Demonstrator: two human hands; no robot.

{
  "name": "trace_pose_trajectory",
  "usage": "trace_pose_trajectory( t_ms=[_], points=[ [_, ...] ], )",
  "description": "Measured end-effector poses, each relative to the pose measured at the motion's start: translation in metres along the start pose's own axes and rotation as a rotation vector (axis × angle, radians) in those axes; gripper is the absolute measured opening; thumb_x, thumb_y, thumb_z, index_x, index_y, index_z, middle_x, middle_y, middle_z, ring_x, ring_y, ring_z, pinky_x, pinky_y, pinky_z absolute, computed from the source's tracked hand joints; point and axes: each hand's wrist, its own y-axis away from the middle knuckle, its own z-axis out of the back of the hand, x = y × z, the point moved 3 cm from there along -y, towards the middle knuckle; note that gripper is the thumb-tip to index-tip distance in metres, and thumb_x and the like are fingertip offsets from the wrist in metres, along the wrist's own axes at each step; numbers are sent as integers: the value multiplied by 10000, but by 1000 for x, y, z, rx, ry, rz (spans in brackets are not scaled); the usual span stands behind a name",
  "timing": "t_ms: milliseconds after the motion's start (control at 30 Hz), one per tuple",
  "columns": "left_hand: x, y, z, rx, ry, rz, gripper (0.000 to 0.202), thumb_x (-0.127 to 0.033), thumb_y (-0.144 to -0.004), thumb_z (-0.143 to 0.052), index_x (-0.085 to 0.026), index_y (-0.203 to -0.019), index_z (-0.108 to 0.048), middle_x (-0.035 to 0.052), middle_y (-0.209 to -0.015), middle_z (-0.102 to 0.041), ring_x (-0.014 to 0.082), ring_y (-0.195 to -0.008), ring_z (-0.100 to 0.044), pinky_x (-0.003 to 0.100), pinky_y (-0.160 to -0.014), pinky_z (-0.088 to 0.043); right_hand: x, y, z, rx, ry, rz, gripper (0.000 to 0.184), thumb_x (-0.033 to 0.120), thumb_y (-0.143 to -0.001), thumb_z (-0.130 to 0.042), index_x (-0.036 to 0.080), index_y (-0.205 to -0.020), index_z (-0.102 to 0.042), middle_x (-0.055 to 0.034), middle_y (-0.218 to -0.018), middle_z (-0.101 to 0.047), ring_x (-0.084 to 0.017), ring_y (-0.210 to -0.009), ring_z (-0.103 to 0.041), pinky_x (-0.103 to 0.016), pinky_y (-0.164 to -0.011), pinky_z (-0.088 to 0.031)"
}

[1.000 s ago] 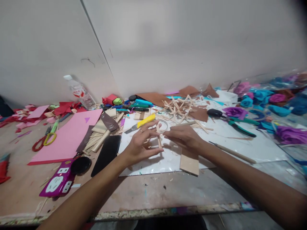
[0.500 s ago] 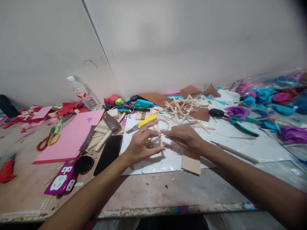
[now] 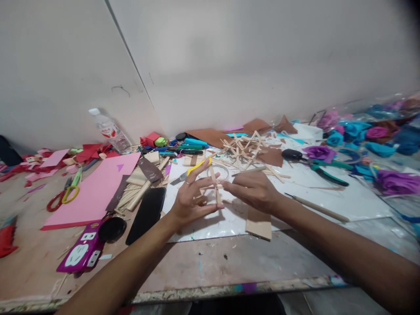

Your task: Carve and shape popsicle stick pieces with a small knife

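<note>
My left hand [image 3: 188,201] pinches a small piece of crossed wooden sticks [image 3: 218,197] upright, its thumb at the lower end and its fingers higher up. My right hand [image 3: 254,188] has curled fingers, and its fingertips meet the crossing of the sticks from the right. What lies inside its curl is hidden. A pale ring, perhaps a tape roll [image 3: 226,173], lies just behind. Beyond my left fingers is a yellow-handled knife [image 3: 197,166], partly covered. A flat wooden block [image 3: 258,225] rests below my right hand on the white board [image 3: 203,232].
Loose wooden sticks [image 3: 244,146] are heaped at the back. To the right lie pliers [image 3: 330,175] and a wooden-handled pointed tool [image 3: 323,209]. On the left are a black phone [image 3: 146,215], a purple device [image 3: 80,251], scissors [image 3: 67,192], pink paper [image 3: 98,192] and a bottle [image 3: 111,132].
The fingers of my right hand have curled in more at the sticks. My left hand still holds the piece, now showing more of its upper end. The whole view has shifted slightly.
</note>
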Motion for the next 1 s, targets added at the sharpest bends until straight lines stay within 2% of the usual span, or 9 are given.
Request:
trace_pose_trajectory(
  t_ms=[100, 200, 333, 433, 533, 633, 767, 1000],
  points=[
    [5, 1, 0, -40, 36, -39, 960, -412, -680, -966, -275, -1500, -486, 189, -1554, -513, 370, -1486, -483, 560, -1080, -589, 0, -1, 1, -18, 22, 8, 192, 155, -1059, -534, 179, -1234, -608, 14, -731, -587, -144, -632, -453, -304, -567, -290],
    [7, 1, 0, -4, -14, -49, 1067, -445, -678, -958, -242, -1570, -410, 210, -1514, -537, 361, -1433, -538, 519, -1048, -617, -1, 0, 0, -23, 25, -7, 164, 164, -1066, -529, 179, -1205, -614, 21, -711, -571, -140, -618, -440, -302, -557, -281],
    [6, 3, 0, 23, -158, -82, 1001, -416, -749, -925, -220, -1579, -402, 188, -1386, -645, 330, -1301, -651, 510, -1056, -606, -1, 1, -3, -23, 15, -20, 102, 185, -1064, -551, 184, -1137, -622, 30, -696, -546, -128, -597, -419, -292, -550, -289],
    [5, 5, 0, 27, -192, -91, 947, -443, -793, -888, -193, -1569, -406, 166, -1290, -707, 282, -1164, -726, 413, -961, -647, 0, 1, -5, -20, 12, -24, 122, 181, -1070, -525, 191, -1134, -628, 27, -703, -551, -127, -597, -427, -287, -546, -286],
    [2, 5, 0, 44, -226, -111, 743, -381, -864, -841, -189, -1489, -489, 128, -1190, -752, 231, -1045, -762, 341, -888, -654, 0, 2, -6, -17, 5, -27, 133, 183, -1071, -517, 189, -1135, -633, 20, -711, -561, -131, -605, -437, -288, -554, -296],
    [-1, 3, 0, 56, -241, -139, 556, -298, -880, -831, -202, -1364, -576, 105, -1151, -770, 217, -1017, -764, 337, -888, -649, 0, 2, -5, -14, -9, -23, 123, 181, -1063, -542, 179, -1149, -630, 20, -712, -559, -133, -609, -436, -290, -558, -300],
    [-4, 0, 2, 23, -259, -168, 537, -338, -835, -872, -180, -1276, -611, 112, -1087, -782, 223, -965, -768, 338, -845, -651, 1, 2, -5, -1, -31, -17, 140, 166, -1059, -545, 174, -1173, -624, 14, -724, -565, -138, -621, -449, -296, -556, -297],
    [-6, -1, 1, -9, -309, -185, 534, -389, -824, -879, -195, -1249, -621, 103, -1075, -792, 229, -969, -778, 353, -868, -652, -1, 4, -7, 10, -92, -42, 167, 187, -1053, -570, 174, -1202, -645, 14, -733, -566, -132, -617, -446, -294, -546, -286]
  ],
)
